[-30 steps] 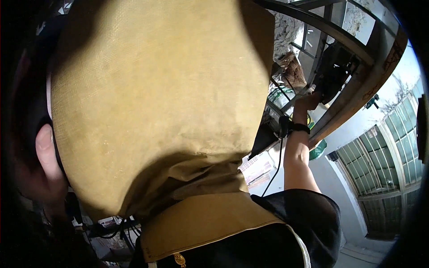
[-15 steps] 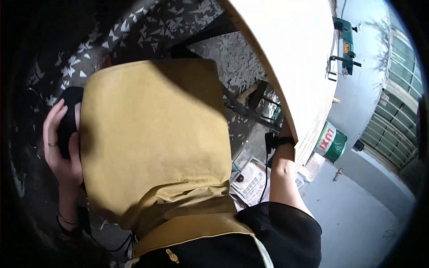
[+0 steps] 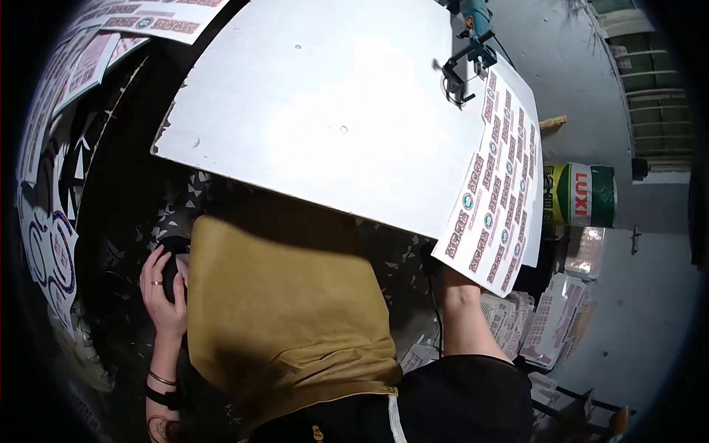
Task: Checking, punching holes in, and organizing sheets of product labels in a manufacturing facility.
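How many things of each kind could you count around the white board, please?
White board: 1
Printed sticker sheet hanging over its right edge: 1
Green can: 1
Blue clamp tool: 1
Hands: 2, left, right hidden under the sheet
Total: 6

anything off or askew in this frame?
Yes. A mustard cloth hangs in front of the camera and hides much of the work. The printed sticker sheet overhangs the white board edge. The left hand grips a dark object; the right hand is hidden under the board.
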`<state>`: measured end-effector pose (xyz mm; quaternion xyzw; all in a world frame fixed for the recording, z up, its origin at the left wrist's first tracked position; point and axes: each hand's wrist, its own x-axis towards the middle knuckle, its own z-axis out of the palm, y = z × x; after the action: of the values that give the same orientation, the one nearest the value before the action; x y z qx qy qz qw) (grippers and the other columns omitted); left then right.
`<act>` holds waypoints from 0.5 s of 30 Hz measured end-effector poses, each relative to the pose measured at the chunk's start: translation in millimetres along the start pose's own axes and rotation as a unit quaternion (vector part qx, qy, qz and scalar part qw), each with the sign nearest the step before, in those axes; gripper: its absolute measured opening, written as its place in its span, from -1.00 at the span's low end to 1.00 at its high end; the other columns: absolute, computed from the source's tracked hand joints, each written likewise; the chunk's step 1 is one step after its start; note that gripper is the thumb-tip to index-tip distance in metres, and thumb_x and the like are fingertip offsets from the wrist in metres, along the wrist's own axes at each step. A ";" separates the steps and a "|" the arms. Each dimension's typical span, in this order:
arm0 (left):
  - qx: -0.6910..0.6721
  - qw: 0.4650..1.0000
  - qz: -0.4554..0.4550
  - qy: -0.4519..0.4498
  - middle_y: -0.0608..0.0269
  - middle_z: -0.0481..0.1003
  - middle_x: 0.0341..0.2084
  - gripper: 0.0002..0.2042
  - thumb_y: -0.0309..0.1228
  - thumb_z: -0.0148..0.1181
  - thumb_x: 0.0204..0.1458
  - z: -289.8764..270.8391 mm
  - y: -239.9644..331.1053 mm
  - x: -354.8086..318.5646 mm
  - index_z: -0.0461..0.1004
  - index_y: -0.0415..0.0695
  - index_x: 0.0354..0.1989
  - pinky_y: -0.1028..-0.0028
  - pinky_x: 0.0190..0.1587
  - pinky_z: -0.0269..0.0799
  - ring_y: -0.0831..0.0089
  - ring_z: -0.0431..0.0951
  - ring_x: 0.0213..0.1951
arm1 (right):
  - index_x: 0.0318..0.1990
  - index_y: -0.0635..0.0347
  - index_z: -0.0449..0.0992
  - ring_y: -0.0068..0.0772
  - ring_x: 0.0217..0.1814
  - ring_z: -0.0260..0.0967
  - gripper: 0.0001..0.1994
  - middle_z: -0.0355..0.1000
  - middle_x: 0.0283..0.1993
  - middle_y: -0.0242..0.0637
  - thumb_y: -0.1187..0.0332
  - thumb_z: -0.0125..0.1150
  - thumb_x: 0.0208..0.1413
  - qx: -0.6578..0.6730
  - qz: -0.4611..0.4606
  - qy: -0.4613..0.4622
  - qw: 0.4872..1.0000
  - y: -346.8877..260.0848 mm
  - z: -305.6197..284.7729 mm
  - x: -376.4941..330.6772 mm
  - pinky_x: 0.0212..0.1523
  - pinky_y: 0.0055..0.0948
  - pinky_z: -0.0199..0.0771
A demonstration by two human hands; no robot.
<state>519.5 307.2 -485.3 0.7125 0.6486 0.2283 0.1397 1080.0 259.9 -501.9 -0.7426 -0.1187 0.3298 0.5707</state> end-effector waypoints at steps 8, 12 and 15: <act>-0.232 0.971 0.045 -0.037 0.02 0.42 -0.13 -0.71 -0.58 0.08 0.04 1.2 119.3 21.0 0.38 -0.27 -0.03 0.35 0.03 0.34 0.24 0.45 -0.08 | 0.27 0.28 0.14 -0.06 0.22 0.26 -0.32 0.27 0.23 -0.05 -0.14 -0.19 0.24 0.271 0.047 -0.074 0.959 -27.1 14.9 -5.6 0.26 -0.25 0.23; -0.386 0.894 0.076 -0.215 0.02 0.48 -0.08 -0.64 -0.52 0.12 0.11 20.6 211.2 42.7 0.34 -0.29 0.09 0.42 0.02 0.42 0.31 0.52 -0.05 | 0.31 0.29 0.10 -0.05 0.26 0.24 -0.29 0.24 0.27 -0.04 -0.16 -0.20 0.24 0.396 0.054 -0.144 0.905 -37.8 -32.7 -9.9 0.29 -0.25 0.21; -0.435 0.852 0.065 -0.285 0.00 0.47 -0.03 -0.59 -0.36 0.07 0.20 37.8 257.8 60.0 0.28 -0.37 0.14 0.42 0.08 0.37 0.38 0.50 -0.02 | 0.29 0.37 0.13 -0.10 0.25 0.26 -0.30 0.26 0.26 -0.03 -0.11 -0.17 0.26 0.416 0.061 -0.227 0.878 -48.1 -88.3 -29.1 0.27 -0.25 0.26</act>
<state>763.8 339.3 -381.4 0.6534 0.3669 0.2824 0.5990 1123.0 191.3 -435.4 -0.3470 -0.0513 0.5425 0.7633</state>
